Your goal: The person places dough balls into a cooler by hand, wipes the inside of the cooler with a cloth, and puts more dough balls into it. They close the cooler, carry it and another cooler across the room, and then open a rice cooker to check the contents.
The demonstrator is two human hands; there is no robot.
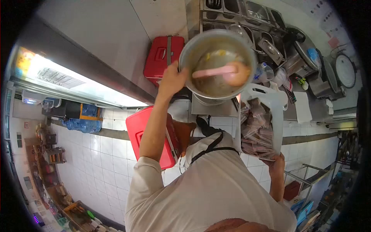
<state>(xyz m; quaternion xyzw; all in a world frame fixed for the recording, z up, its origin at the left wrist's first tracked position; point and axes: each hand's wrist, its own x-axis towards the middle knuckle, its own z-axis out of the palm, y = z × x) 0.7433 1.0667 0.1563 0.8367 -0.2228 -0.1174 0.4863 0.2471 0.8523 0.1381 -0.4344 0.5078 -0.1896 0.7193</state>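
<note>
My left hand (172, 79) is closed on the near-left rim of a large metal pot (192, 50), raised and tipped so its inside faces me. A pink ladle (214, 72) lies in the pot, its bowl slightly blurred, with yellowish residue around it. Low on the right, my right hand (275, 164) grips the bottom end of a white plastic container (277, 112). Inside that container are many small brown pieces in clear wrappers (257, 129). Part of my right hand's fingers is hidden behind the container.
Red boxes (164, 58) (145, 133) stand to the left, near a lit display cabinet (77, 79). Steel food pans (257, 11), a lidded steel pot (305, 54) and cups sit on the counter at the right. A metal rack (307, 174) is at the lower right.
</note>
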